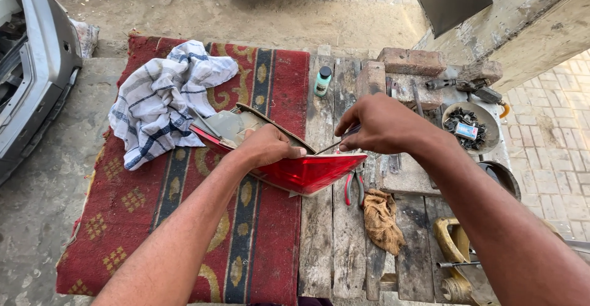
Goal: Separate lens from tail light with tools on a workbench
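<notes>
Landmark: red tail-light lens (307,172), lying across the seam where the red patterned rug (184,220) ends and the bare wooden planks (332,244) begin.

Left hand (267,147) is clamped on the lens's upper edge, fingers curled over the rim, thumb toward the tip. Lens is tilted, its pointed end overhanging the planks.

Right hand (381,124) sits just above the lens's right tip, closed in a pinch on a thin metal tool (335,145). Tool tip meets the lens edge right beside the left thumb.

Around the lens:
- Behind-left: checked blue-white cloth (163,100) bunched on the rug, touching the lamp's grey back housing (230,126).
- Directly below the tip: red-handled pliers (354,186), partly under the lens.
- Below-right: brown rag (381,220), near the pliers, not touching the lens.
- Behind: small teal bottle with black cap (322,81), upright, well apart.
- Right: bricks (410,61) and a bowl of small hardware (472,126), beyond the right wrist.

Open room: the rug in front-left of the lens is bare; the planks to its right are crowded. The rug's near edge runs close to the table's front edge.
</notes>
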